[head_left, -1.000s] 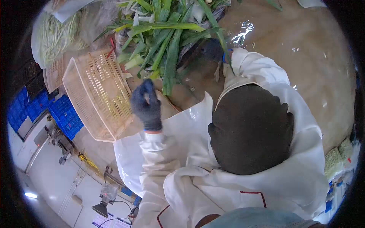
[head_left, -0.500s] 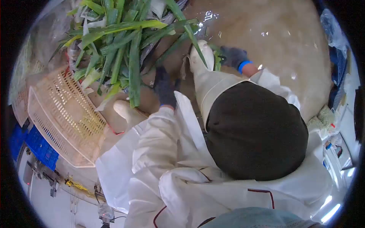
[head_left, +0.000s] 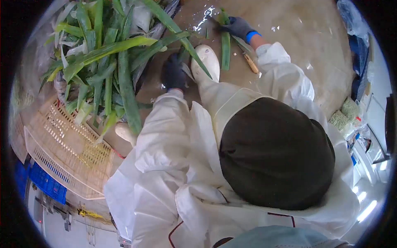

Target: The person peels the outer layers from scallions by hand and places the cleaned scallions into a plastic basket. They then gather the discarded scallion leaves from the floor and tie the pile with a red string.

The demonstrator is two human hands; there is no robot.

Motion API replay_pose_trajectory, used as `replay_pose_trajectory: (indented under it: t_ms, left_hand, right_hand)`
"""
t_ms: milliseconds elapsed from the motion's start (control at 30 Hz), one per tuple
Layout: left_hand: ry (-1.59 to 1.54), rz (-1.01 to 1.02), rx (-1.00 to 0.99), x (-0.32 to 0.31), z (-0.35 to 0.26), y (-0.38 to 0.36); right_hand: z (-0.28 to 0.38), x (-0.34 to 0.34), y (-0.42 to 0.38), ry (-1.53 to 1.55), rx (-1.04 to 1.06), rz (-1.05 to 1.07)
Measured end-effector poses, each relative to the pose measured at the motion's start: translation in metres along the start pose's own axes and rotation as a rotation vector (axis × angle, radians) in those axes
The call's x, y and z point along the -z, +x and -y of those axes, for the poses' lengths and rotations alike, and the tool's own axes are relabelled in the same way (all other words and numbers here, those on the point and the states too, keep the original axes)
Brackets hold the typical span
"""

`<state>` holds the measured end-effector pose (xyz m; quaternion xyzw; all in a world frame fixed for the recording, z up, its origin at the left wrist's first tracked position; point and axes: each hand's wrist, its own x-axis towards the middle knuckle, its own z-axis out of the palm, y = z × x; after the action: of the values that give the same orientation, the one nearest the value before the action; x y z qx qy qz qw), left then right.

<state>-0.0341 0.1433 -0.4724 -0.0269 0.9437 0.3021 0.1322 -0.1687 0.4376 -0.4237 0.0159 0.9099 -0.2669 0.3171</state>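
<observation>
My left hand (head_left: 173, 73), in a dark glove, is low over the wet floor between the leaf pile and my white boot (head_left: 206, 62). Its fingers are too dark to make out, with a pale scrap beside them. Farther forward and right, my right hand (head_left: 239, 28), gloved with a blue band at the wrist, is closed on a green leaf strip (head_left: 225, 51). Just behind it, a knife with a wooden handle (head_left: 250, 63) lies on the floor. Long green leaves (head_left: 128, 89) form a heap at the left.
A pale perforated plastic crate (head_left: 70, 144) is at the left, below the leaves. Blue crates (head_left: 47, 182) are at the lower left. Clear plastic and dark blue material (head_left: 359, 62) line the right edge. My dark-covered knee (head_left: 277, 153) fills the middle right.
My right hand has moved forward with the leaf strip, and the knife handle has come into view. My left hand has moved slightly forward. The view has shifted a little.
</observation>
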Motion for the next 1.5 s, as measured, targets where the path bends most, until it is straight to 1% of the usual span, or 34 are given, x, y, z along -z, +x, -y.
replay_pose_trajectory:
  t_ms: [67,133,167,267,300,400,433,467,500,533,600,667,700,733,767,867,933,1000,1033,1067,1133,1200,1233,1300,1333,1400,1433,1500]
  left_hand:
    - [-0.039,-0.038,-0.058,0.003,0.020,0.002]
    - [-0.121,-0.021,0.013,0.018,0.014,-0.007]
    - [-0.160,-0.010,0.045,0.030,0.004,-0.014]
    - [-0.418,0.025,-0.027,0.043,-0.013,-0.025]
    - [-0.704,0.202,0.140,0.049,-0.021,-0.028]
    - [-0.857,0.127,0.136,0.071,-0.061,-0.030]
    - [-0.865,0.133,0.097,0.081,-0.081,-0.026]
    - [-0.875,0.141,0.057,0.094,-0.105,-0.020]
    - [-0.885,0.149,0.017,0.097,-0.121,-0.018]
    - [-0.966,0.116,-0.020,0.091,-0.130,-0.017]
    - [-1.126,0.054,-0.092,0.077,-0.143,-0.006]
    - [-1.164,0.282,0.191,0.050,-0.102,0.008]
    - [-1.210,0.239,0.285,0.053,-0.096,0.008]
    - [-1.254,0.190,0.377,0.065,-0.103,0.008]
    - [-0.974,0.053,0.290,0.078,-0.108,0.006]
    - [-0.632,-0.016,0.159,0.100,-0.077,-0.006]
    - [-0.216,-0.047,-0.241,0.144,-0.072,-0.015]
    - [0.122,-0.097,-0.401,0.212,-0.101,-0.023]
    - [0.160,-0.179,-0.416,0.237,-0.104,-0.024]
    - [0.199,-0.260,-0.432,0.258,-0.105,-0.021]
    - [0.249,-0.534,-0.511,0.292,-0.117,-0.005]
    - [0.594,-0.475,-0.418,0.316,-0.083,0.028]
    - [0.698,-0.397,-0.358,0.306,-0.062,0.044]
    - [0.901,-0.232,-0.227,0.268,-0.017,0.070]
    - [0.948,-0.171,-0.164,0.260,-0.016,0.082]
    - [1.032,-0.047,-0.027,0.246,-0.014,0.095]
    - [1.007,-0.027,-0.028,0.244,-0.013,0.096]
    - [0.976,-0.012,-0.028,0.254,-0.013,0.100]
  right_hand:
    - [0.021,-0.009,0.001,-0.164,0.038,-0.053]
    - [0.047,-0.023,0.000,-0.319,0.080,-0.111]
    - [0.055,-0.037,-0.001,-0.378,0.050,-0.057]
    - [0.053,-0.047,0.000,-0.210,0.101,-0.018]
    - [0.049,-0.040,-0.005,-0.101,0.121,-0.037]
    - [0.036,-0.023,-0.020,0.406,0.153,0.074]
    - [0.052,-0.005,-0.039,0.498,0.123,0.089]
    - [0.058,-0.003,-0.053,0.525,0.084,0.129]
    - [0.062,-0.001,-0.063,0.551,0.046,0.168]
    - [0.063,0.001,-0.068,0.578,0.008,0.208]
    - [0.047,-0.031,-0.062,0.704,0.253,0.307]
    - [0.064,-0.046,-0.092,0.935,0.463,0.340]
    - [0.071,-0.039,-0.109,1.076,0.368,0.404]
    - [0.080,-0.021,-0.124,1.213,0.276,0.469]
    - [0.081,-0.009,-0.131,1.346,0.183,0.536]
    - [0.029,-0.015,-0.127,1.170,0.074,0.199]
    - [-0.023,-0.030,-0.114,0.068,0.018,-0.059]
    - [-0.039,-0.042,-0.133,-0.180,-0.013,-0.180]
    - [-0.042,-0.046,-0.135,-0.304,-0.022,-0.247]
    - [-0.043,-0.052,-0.133,-0.292,-0.040,-0.252]
    - [-0.045,-0.065,-0.127,-0.269,-0.081,-0.263]
    - [-0.066,-0.077,-0.112,-0.156,-0.052,-0.269]
    - [-0.074,-0.079,-0.102,-0.102,-0.038,-0.271]
    - [-0.062,-0.068,-0.087,0.033,0.045,-0.334]
    - [-0.051,-0.061,-0.079,0.100,0.084,-0.366]
    - [-0.015,-0.059,-0.057,0.121,0.077,-0.391]
    - [0.007,-0.063,-0.047,0.137,0.086,-0.398]
    - [0.049,-0.071,-0.026,0.012,0.005,-0.420]
